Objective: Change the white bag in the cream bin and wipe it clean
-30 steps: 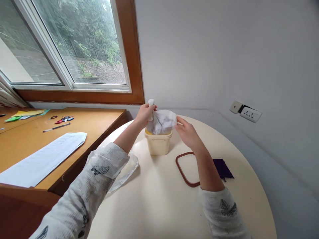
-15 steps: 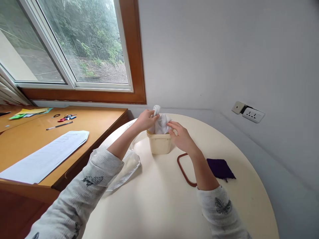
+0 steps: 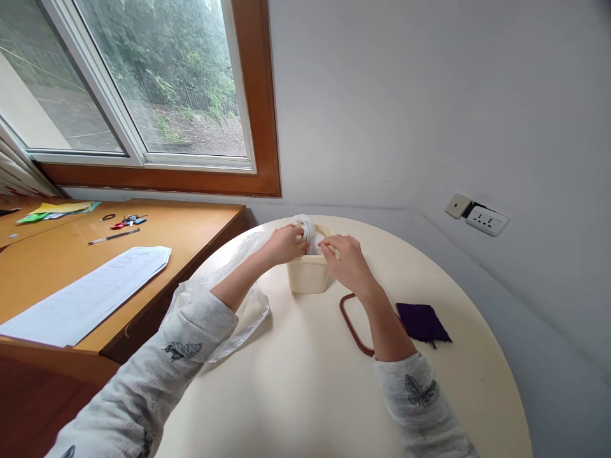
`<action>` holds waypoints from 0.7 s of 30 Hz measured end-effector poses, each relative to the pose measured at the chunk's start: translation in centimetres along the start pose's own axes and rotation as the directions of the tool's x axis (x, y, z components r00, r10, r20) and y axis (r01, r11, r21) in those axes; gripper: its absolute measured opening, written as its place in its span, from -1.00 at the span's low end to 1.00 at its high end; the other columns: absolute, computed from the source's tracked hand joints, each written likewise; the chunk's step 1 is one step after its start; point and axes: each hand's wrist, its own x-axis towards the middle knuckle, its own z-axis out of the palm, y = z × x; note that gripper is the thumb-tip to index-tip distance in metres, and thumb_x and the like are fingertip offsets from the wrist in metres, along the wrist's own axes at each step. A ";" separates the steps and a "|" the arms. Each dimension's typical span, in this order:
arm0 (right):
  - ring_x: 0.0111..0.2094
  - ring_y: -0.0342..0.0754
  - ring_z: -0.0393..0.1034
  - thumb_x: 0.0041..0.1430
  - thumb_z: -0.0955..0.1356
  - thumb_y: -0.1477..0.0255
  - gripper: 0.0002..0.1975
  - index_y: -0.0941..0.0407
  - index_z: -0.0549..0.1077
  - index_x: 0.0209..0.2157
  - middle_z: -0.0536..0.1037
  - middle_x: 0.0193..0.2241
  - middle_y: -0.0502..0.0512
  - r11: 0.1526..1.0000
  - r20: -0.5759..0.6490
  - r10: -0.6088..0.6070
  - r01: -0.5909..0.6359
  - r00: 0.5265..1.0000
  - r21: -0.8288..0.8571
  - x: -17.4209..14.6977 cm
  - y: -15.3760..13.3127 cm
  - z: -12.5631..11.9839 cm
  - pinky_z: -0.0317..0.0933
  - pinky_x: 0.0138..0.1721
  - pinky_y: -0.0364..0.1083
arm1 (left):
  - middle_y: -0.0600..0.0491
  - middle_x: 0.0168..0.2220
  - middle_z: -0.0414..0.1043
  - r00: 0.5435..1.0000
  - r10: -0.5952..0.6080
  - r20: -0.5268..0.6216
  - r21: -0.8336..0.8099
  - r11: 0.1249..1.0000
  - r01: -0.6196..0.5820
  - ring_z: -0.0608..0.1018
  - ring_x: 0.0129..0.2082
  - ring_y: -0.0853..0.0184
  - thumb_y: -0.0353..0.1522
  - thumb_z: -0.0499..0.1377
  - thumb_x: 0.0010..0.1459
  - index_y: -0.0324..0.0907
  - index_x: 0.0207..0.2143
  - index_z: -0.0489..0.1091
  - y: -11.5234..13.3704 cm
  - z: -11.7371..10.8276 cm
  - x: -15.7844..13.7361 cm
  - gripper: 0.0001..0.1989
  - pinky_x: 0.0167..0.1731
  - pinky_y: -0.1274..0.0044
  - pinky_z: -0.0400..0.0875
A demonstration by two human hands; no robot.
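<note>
A cream plastic container (image 3: 308, 277) stands upright near the far edge of the round table. Inside its opening is a crumpled white bundle (image 3: 309, 230) of thin, bag-like material, partly hidden by the fingers. My left hand (image 3: 287, 244) grips this bundle from the left, with bent fingers above the rim. At the right side of the opening, my right hand (image 3: 347, 259) has its thumb and fingertips pinched together against the white material. A clear plastic bag (image 3: 248, 318) lies loosely under and beside my left forearm.
A brown rounded frame (image 3: 351, 324) lies partly under my right forearm, with a dark purple cloth (image 3: 422, 322) to its right. On the wooden desk (image 3: 200, 222) at left are papers (image 3: 95, 289), a pen (image 3: 114, 236) and keys (image 3: 128, 221). A wall socket (image 3: 487, 219) is at right.
The white bundle has gone lower into the container, and my left hand has moved down with it. My right hand's fingers have bent into a pinch at the rim.
</note>
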 end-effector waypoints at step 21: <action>0.09 0.07 0.18 0.08 0.30 0.26 -0.81 0.06 0.47 -0.37 0.17 0.16 0.13 0.983 0.147 0.133 -0.149 0.980 0.105 -2.5 -1.8 1.0 0.15 0.01 0.06 | 0.14 -0.60 0.27 0.953 -0.032 0.301 -0.089 0.994 0.061 0.33 -0.59 0.34 -0.19 0.07 0.03 -0.09 -0.30 0.36 0.9 -2.1 -2.7 -0.77 -0.54 0.54 0.18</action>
